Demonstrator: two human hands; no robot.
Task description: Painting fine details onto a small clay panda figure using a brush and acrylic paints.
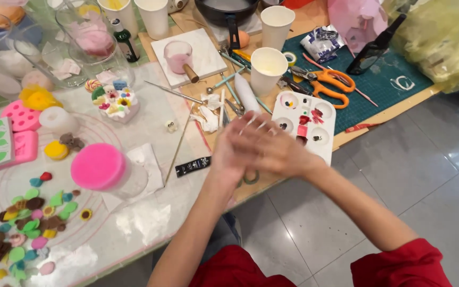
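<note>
My left hand (228,155) and my right hand (278,149) are pressed palm to palm above the table's front edge, fingers stretched out and blurred. Whatever may lie between the palms is hidden. Just behind them sits a white paint palette (307,123) with red and dark dabs. A white paper cup (268,66) and several thin modelling tools (224,101) stand further back. To the left of my left wrist a small black tube (192,166) lies on the mat.
Orange scissors (331,85) rest on a green cutting mat (394,82). A pink-topped jar (101,167), a small decorated clay cake (117,103), coloured clay shapes (27,220) and pink moulds (21,116) fill the left. Grey tiled floor (431,159) lies to the right.
</note>
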